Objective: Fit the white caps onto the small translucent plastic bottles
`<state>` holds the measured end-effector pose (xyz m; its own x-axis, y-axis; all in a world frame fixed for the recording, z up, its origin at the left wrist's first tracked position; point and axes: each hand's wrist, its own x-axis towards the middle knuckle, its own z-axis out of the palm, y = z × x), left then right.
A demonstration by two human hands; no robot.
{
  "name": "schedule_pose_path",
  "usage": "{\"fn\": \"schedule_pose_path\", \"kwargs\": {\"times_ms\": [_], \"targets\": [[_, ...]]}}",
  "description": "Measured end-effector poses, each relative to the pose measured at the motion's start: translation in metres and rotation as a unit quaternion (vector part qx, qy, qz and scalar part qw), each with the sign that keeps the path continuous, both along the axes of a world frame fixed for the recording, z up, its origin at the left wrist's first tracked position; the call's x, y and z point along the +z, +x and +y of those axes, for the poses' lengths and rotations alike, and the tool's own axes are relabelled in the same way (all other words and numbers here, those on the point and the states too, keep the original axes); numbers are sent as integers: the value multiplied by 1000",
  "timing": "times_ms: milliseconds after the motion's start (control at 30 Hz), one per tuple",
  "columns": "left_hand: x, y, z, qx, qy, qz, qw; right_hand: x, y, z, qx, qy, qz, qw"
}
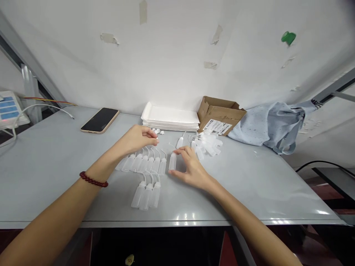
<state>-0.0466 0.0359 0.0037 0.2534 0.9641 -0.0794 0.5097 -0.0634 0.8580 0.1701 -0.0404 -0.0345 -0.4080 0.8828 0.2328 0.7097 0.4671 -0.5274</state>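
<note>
My right hand [191,168] grips a small translucent squeeze bottle [172,162] with a thin spout, thumb near its base and fingers near its neck. Above and left of it, my left hand [141,136] is closed in a pinch on a tiny white piece, its shape mostly hidden by the fingertips. Small white caps [158,131] lie just behind that hand. Several similar bottles with thin curved tubes stretch in a row [144,162] below my left hand. Nearer the front edge, three more bottles [146,196] lie side by side.
A pile of bottles [208,143] and a single bottle [180,142] lie right of centre. Behind them are stacked white envelopes [170,116], an open cardboard box [220,115] and a grey-blue cloth [267,125]. A phone [100,120] rests at left, near a white cable [46,105].
</note>
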Motion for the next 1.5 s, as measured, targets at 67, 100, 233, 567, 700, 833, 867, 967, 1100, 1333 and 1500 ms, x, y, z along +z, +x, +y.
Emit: {"fn": "schedule_pose_path", "kwargs": {"times_ms": [67,100,233,567,700,833,867,967,1100,1333,1500], "targets": [[-1,7,-5,-13,-27,-88,996,1,2,0,-9,26,32,999],[-2,12,-8,-18,-33,-124,992,2,4,0,-11,39,49,998],[-9,29,-18,-22,-48,-223,973,1,6,1,-12,52,113,992],[-18,42,-26,-15,-53,-257,965,-8,7,3,27,46,169,984],[-18,42,-27,-25,-42,-232,971,-12,8,4,37,77,142,986],[-13,38,-26,-36,-31,-193,980,-17,10,6,50,122,71,989],[-11,36,-26,-40,-28,-177,983,-19,11,7,53,136,49,988],[-7,32,-24,-57,-19,-135,989,-21,13,8,67,175,-8,982],[-5,30,-23,-86,-20,-115,989,-20,15,8,84,199,-46,975],[-6,30,-24,-96,-39,-114,988,-10,12,4,79,141,-19,987],[-7,35,-28,-90,-53,-147,984,-4,10,-1,35,63,18,997]]}}
